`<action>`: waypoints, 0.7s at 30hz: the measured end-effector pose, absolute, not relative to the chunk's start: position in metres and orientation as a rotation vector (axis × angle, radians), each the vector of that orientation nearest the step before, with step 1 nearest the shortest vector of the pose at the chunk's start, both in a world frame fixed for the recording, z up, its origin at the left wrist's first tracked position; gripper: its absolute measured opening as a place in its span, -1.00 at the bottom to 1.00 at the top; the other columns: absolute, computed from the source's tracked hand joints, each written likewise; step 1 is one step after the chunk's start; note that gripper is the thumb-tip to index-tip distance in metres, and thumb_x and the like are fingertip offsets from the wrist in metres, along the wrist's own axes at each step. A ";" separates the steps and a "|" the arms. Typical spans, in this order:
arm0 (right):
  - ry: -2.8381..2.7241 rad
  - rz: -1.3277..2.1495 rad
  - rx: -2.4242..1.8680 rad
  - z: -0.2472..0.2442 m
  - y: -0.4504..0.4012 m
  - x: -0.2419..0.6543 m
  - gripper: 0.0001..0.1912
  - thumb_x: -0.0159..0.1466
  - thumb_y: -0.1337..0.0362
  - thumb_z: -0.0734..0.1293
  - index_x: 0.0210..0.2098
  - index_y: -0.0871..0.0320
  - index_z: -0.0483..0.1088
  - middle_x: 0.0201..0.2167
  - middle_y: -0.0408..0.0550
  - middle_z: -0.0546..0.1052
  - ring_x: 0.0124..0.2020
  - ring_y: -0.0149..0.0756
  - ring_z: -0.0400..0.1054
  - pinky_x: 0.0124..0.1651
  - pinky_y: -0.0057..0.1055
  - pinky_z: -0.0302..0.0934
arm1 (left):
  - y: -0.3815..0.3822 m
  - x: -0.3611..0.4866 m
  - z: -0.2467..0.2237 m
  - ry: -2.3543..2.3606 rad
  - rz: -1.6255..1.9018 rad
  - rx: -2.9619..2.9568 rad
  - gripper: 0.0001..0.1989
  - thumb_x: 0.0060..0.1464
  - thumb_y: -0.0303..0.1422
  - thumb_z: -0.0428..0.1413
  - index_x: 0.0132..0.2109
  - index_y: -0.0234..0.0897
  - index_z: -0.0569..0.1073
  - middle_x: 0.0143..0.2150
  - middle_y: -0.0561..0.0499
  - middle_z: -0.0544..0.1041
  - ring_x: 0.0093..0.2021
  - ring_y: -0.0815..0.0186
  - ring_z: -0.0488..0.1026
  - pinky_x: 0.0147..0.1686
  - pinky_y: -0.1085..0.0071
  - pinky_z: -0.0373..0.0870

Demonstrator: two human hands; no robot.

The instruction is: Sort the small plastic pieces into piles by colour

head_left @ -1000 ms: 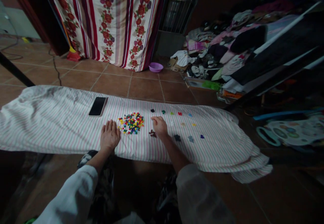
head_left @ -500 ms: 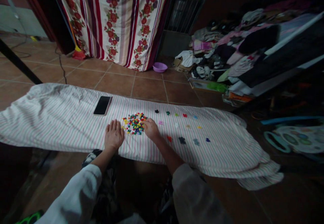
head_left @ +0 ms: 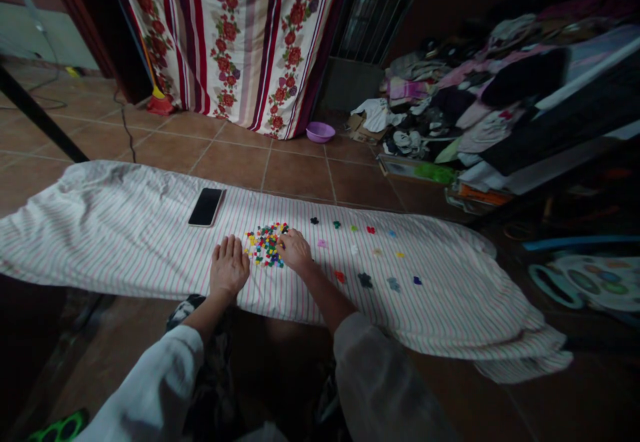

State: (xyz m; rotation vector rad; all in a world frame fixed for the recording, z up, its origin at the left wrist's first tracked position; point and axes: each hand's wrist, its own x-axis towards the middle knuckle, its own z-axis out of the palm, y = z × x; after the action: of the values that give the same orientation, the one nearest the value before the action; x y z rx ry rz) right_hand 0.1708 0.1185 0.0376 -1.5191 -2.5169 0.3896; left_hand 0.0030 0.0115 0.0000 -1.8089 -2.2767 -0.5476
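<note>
A pile of small multicoloured beads or pieces [head_left: 265,247] lies on the striped cloth [head_left: 150,255]. My left hand [head_left: 230,269] rests flat on the cloth at the pile's left edge, fingers stretched out. Over the pile's right edge, my right hand [head_left: 296,253] has its fingers bent together; whatever they pinch is hidden. Small single-colour clusters spread in rows to the right, among them a black cluster [head_left: 314,221], a red cluster [head_left: 371,230], a pink cluster [head_left: 323,244], an orange-red cluster [head_left: 339,276], a dark grey cluster [head_left: 365,280] and a dark blue cluster [head_left: 417,281].
A phone [head_left: 207,207] lies on the cloth behind my left hand. Beyond the cloth are a tiled floor, a purple basin [head_left: 320,133], a floral curtain [head_left: 250,42] and a red broom head [head_left: 160,104]. Heaped clothes [head_left: 440,95] fill the back right.
My right hand has shifted slightly left over the pile's right side, its fingers still bent. The left hand stays flat beside the pile. The whole view has shifted a little.
</note>
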 end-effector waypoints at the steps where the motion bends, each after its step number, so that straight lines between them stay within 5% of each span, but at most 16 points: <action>1: -2.525 0.397 -1.532 0.038 0.118 0.169 -0.80 0.29 0.30 0.25 -0.22 0.11 0.52 -0.15 0.06 0.43 -0.04 -0.19 0.29 0.00 -0.36 0.17 | 0.011 0.003 0.000 -2.278 -0.553 -1.809 -0.46 0.22 -0.25 -0.19 0.20 -0.49 0.34 0.26 -0.32 0.32 0.30 -0.03 0.21 0.25 0.00 0.11; 21: -2.516 0.411 -1.594 0.038 0.122 0.149 -0.80 0.22 0.37 0.29 -0.24 0.11 0.54 -0.15 0.06 0.47 -0.03 -0.18 0.34 -0.01 -0.34 0.20 | 0.012 0.004 -0.001 -2.279 -0.585 -1.805 -0.46 0.23 -0.26 -0.18 0.19 -0.52 0.34 0.27 -0.35 0.30 0.32 -0.04 0.19 0.26 -0.01 0.09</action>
State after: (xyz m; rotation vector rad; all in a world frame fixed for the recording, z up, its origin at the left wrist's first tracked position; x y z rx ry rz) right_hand 0.1487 0.1224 0.0375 -1.5941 -2.5158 0.4109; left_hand 0.0037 0.0116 -0.0011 -1.8053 -2.2787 -0.5851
